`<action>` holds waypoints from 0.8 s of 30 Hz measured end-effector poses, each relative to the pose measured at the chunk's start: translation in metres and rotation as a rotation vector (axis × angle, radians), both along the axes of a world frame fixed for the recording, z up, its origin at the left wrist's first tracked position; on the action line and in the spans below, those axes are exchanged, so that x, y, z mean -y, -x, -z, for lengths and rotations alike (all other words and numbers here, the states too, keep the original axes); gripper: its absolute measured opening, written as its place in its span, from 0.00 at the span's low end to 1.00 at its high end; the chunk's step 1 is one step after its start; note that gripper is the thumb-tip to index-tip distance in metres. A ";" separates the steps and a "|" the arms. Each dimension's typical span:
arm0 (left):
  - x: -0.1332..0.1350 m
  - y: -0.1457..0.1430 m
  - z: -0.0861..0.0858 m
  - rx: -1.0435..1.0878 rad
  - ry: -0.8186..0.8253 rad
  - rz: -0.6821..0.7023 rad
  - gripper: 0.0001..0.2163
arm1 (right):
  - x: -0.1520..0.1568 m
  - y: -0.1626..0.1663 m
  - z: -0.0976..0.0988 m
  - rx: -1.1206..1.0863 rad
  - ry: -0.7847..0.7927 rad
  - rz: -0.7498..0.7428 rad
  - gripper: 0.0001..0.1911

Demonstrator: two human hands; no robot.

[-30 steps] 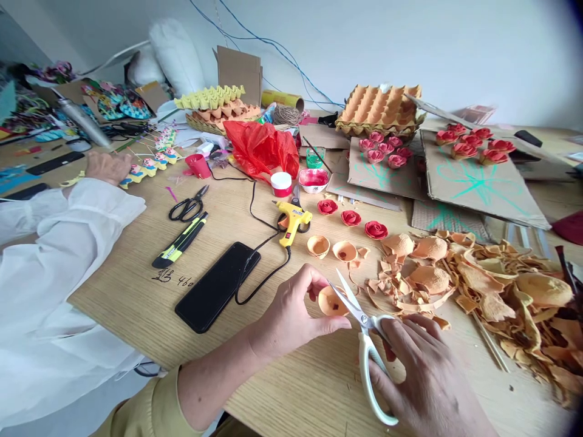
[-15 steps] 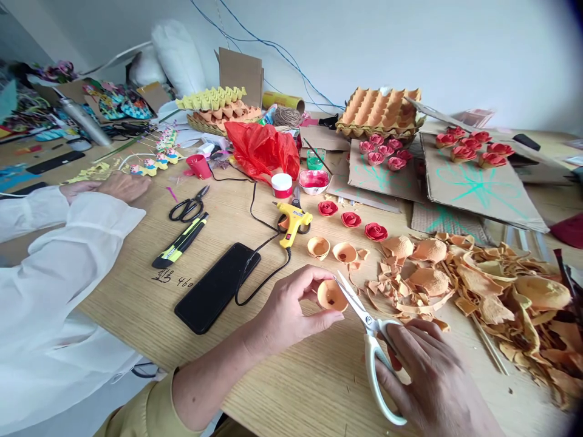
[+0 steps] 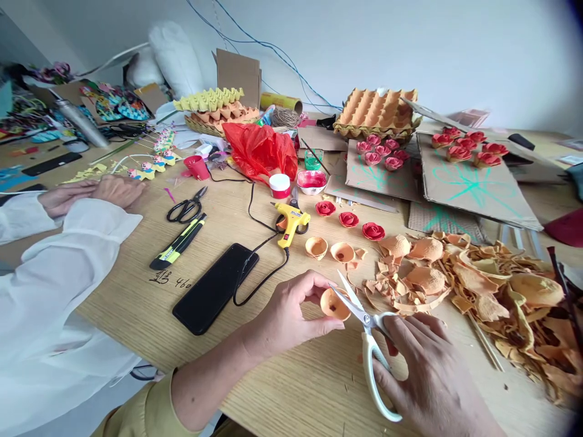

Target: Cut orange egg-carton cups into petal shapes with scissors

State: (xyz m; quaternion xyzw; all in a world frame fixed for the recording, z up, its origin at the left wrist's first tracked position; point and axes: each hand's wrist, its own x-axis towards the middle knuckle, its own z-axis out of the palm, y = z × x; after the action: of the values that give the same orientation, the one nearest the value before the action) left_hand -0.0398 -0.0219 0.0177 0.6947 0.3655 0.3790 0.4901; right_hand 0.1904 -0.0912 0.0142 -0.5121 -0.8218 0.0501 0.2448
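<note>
Bare wood of the table (image 3: 300, 388) lies open along the near edge, with a flat black phone (image 3: 215, 288) off to the left and a ragged heap of orange pulp scraps (image 3: 478, 291) close on the right. The left hand (image 3: 286, 315) pinches a small round egg-carton cup (image 3: 334, 303) between thumb and fingers just above the tabletop. The right hand (image 3: 428, 376) curls through the white loops of the scissors (image 3: 367, 340), steel blades parted at the cup's rim
</note>
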 end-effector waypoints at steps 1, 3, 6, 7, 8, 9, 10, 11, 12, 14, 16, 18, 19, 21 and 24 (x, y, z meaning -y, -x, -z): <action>0.000 0.000 0.000 -0.006 0.000 -0.002 0.19 | 0.000 0.000 0.000 -0.008 0.005 -0.006 0.11; -0.001 0.001 -0.001 -0.015 -0.003 -0.005 0.19 | 0.001 0.001 -0.001 -0.016 0.009 -0.015 0.12; -0.001 0.002 -0.002 -0.015 -0.013 0.000 0.17 | 0.001 -0.001 -0.001 -0.016 0.006 -0.030 0.14; -0.001 0.003 -0.003 -0.008 -0.015 0.007 0.17 | 0.001 -0.002 -0.001 -0.010 0.001 -0.036 0.14; -0.001 0.003 -0.004 0.001 -0.015 0.017 0.16 | 0.001 -0.003 -0.001 0.000 -0.006 -0.048 0.14; -0.002 0.003 -0.005 0.010 -0.014 0.025 0.16 | 0.001 -0.004 -0.001 0.009 -0.014 -0.059 0.15; -0.002 0.003 -0.005 0.018 -0.012 0.032 0.16 | 0.002 -0.006 0.000 0.017 -0.023 -0.067 0.15; -0.002 0.003 -0.006 0.022 -0.011 0.036 0.16 | 0.002 -0.007 0.000 0.022 -0.030 -0.072 0.15; -0.003 0.003 -0.006 0.029 -0.009 0.037 0.17 | 0.002 -0.008 0.000 0.024 -0.036 -0.075 0.15; -0.003 0.003 -0.007 0.050 -0.001 0.025 0.17 | 0.002 -0.009 0.001 0.026 -0.039 -0.079 0.14; -0.004 0.003 -0.008 0.071 0.007 0.008 0.17 | 0.002 -0.010 0.001 0.026 -0.039 -0.085 0.13; -0.005 0.003 -0.008 0.068 0.011 -0.004 0.17 | 0.001 -0.011 0.002 0.023 -0.034 -0.078 0.13; -0.005 0.003 -0.008 0.056 0.009 -0.010 0.17 | 0.000 -0.011 0.002 0.022 -0.026 -0.068 0.13; -0.006 0.003 -0.008 0.023 0.002 -0.016 0.17 | -0.002 -0.012 0.002 0.029 -0.009 -0.047 0.13; -0.006 0.003 -0.008 -0.013 -0.016 -0.014 0.17 | -0.004 -0.012 0.001 0.034 0.001 -0.017 0.13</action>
State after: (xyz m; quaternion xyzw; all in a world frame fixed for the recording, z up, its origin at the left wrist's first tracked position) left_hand -0.0427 -0.0159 0.0256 0.6984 0.3706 0.3806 0.4796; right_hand 0.2027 -0.0871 0.0136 -0.5058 -0.8302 0.0442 0.2302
